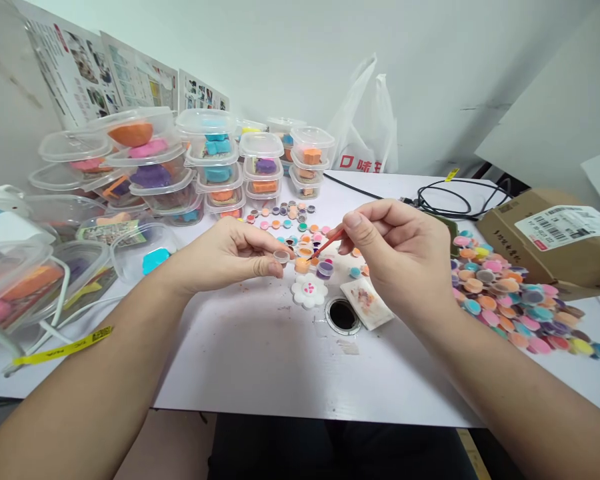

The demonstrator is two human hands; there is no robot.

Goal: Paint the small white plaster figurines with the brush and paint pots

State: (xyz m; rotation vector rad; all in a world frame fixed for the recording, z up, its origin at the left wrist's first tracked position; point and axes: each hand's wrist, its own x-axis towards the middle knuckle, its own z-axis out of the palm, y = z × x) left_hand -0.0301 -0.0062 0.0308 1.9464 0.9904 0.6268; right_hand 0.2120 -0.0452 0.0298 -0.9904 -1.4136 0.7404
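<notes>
My left hand [243, 250] pinches one end of a short strip of small paint pots, at a pot with a clear lid [281, 257]. An orange paint pot [303, 265] and a purple paint pot [325, 269] lie to its right. My right hand [395, 247] is closed on a thin paintbrush [329, 243] with a red handle. Its dark tip points down at the orange pot; whether it touches the paint I cannot tell. Just below the pots lies a white flower-shaped piece [309, 291] with pink spots at its centre. A stained folded tissue [367, 303] lies beneath my right hand.
Stacked clear tubs [160, 167] with coloured pieces fill the left. A heap of paint pots [520, 300] lies right, beside a cardboard box [555, 233]. A round hole [343, 316] opens in the table. Behind are a black cable [445, 200] and a white plastic bag [365, 133].
</notes>
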